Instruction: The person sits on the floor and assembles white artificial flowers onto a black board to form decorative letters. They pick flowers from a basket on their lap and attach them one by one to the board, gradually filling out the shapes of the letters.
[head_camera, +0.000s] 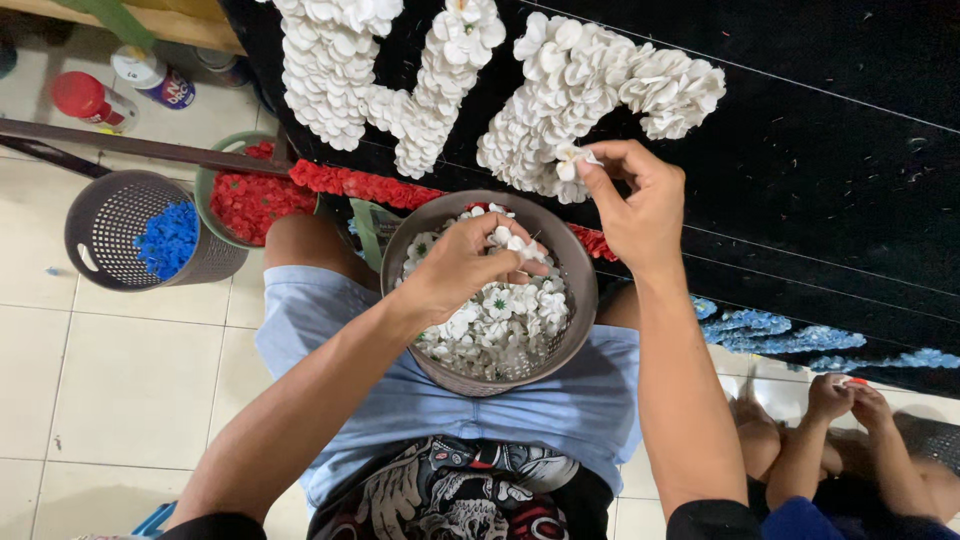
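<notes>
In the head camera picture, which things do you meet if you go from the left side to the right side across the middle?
Grey basket with blue flowers → green basket with red flowers → left hand over the brown basket of white flowers → right hand holding a white flower → blue flowers → another person's hands.

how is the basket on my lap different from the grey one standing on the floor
The lap basket holds white flowers; the floor basket holds blue ones. The lap basket is nearly full, the floor basket only partly. The left hand reaches into the lap basket; no hand is near the floor basket. Both are round, perforated and greyish.
</notes>
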